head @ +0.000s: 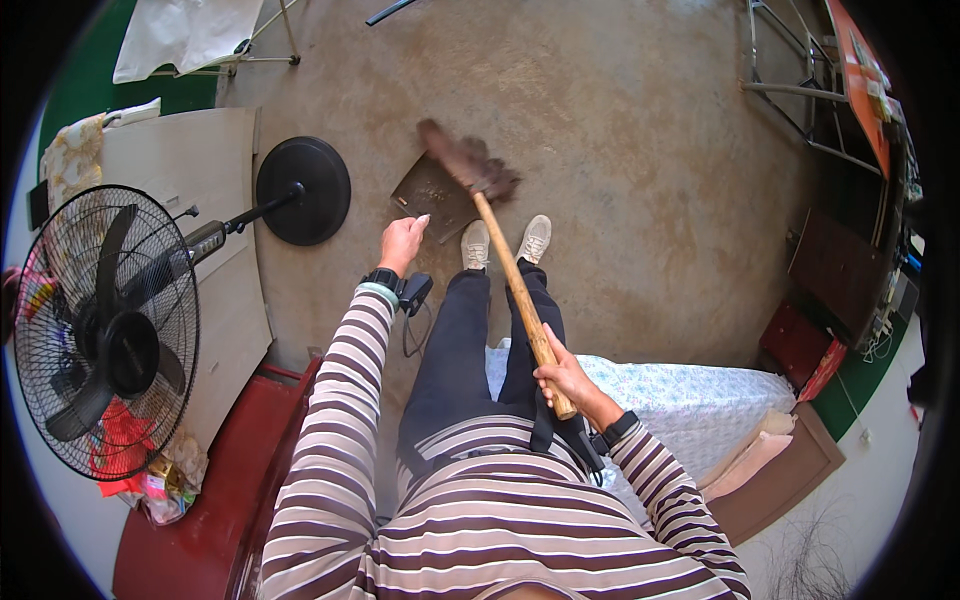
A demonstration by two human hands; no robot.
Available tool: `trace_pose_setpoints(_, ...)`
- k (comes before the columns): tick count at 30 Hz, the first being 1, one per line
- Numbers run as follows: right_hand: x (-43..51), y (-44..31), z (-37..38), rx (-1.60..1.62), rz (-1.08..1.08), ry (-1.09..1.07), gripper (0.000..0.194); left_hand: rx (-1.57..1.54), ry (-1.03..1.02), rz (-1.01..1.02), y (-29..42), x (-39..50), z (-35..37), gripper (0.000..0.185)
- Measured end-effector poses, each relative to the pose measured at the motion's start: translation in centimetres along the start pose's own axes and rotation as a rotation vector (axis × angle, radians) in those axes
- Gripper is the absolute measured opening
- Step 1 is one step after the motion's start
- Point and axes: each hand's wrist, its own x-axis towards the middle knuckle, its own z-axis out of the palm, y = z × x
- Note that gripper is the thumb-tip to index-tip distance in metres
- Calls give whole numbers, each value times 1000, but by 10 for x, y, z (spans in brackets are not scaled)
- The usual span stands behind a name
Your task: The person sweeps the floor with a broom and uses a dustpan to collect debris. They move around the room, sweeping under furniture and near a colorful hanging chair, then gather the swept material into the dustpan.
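My right hand (568, 377) grips the wooden handle of a broom (517, 281) near its upper end. The broom's brown head (469, 161) is blurred and overlaps the far right part of a dark dustpan (433, 199) on the floor. Small bits of debris show on the dustpan's surface. My left hand (403, 241) is above the dustpan's near left edge, its fingers curled and the thumb pointing forward. Whether it holds a handle is hidden from this angle. My shoes (475, 244) stand just right of and behind the dustpan.
A black pedestal fan (112, 330) stands left, its round base (304, 191) on the concrete floor (637, 187). Behind it are a pale panel (187, 157) and dark red wooden furniture (202, 480). A bed with a floral cover (682, 390) lies behind my legs. An orange-topped table (859, 90) stands far right.
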Motion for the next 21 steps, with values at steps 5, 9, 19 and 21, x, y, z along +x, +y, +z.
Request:
trace_pose_setpoints(5, -43, -22, 4, -22, 28, -113, 87, -32, -44, 39, -15, -1, -12, 47)
trace_pose_setpoints(9, -49, -52, 4, -221, -86, -26, 87, -91, -71, 60, -45, -26, -20, 48)
trace_pose_setpoints(19, 64, -57, 44, -275, -161, 99, 87, -265, 36, -68, -88, -45, -23, 47)
trace_pose_setpoints(21, 56, -34, 49, -277, -87, 61, 87, -243, 67, -45, -90, -37, -23, 47)
